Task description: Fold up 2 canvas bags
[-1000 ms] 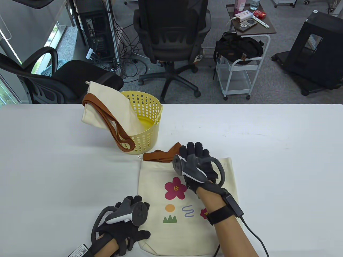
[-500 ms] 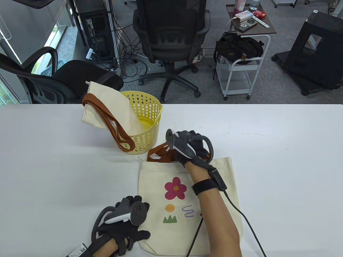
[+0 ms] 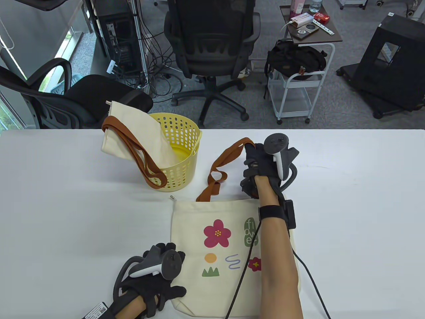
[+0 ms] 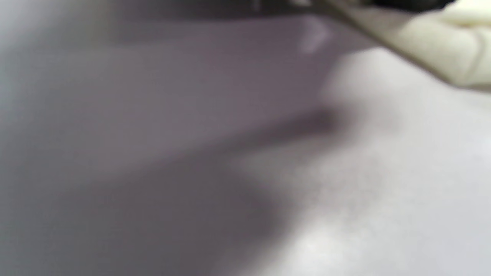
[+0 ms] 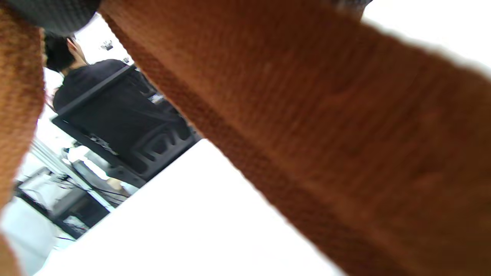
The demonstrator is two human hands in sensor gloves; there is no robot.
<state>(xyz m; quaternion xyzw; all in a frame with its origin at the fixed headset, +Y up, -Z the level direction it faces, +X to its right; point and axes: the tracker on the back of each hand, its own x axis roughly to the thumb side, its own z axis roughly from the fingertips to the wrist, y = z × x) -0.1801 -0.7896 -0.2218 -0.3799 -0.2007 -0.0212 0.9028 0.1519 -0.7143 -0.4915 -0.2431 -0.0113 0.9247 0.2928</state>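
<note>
Gripping brown woven strap (image 3: 229, 158) with right hand (image 3: 265, 164), pull it straight and lay it flat; cream canvas bag (image 3: 215, 252) lies on white bench (image 3: 348, 199), left hand (image 3: 156, 282) presses its corner, fingers spread.

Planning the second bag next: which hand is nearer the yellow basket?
Right. The right hand holds a brown strap beside the yellow basket; the left hand rests on the flowered bag's near corner, farther away.
</note>
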